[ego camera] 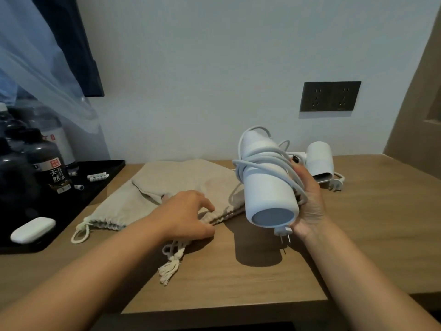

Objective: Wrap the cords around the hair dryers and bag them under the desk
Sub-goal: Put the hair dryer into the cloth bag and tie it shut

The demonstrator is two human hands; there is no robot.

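Note:
My right hand (307,201) grips a white hair dryer (267,187) above the wooden desk (262,278), its cord wound round the body and the plug (284,232) hanging below. A second white hair dryer (319,161) lies behind it near the wall, its cord and plug (336,183) on the desk. Two beige drawstring bags lie flat mid-desk: one (112,209) to the left, the other (191,177) partly over it. My left hand (191,216) rests on the mouth of the nearer bag with curled fingers; whether it pinches the cloth cannot be told.
A black tray (100,177) at the left holds dark bottles (47,163), small sachets and a white case (33,229). A dark double socket (330,96) sits on the wall. The bag's tasselled drawstring (171,261) trails toward the desk's front edge.

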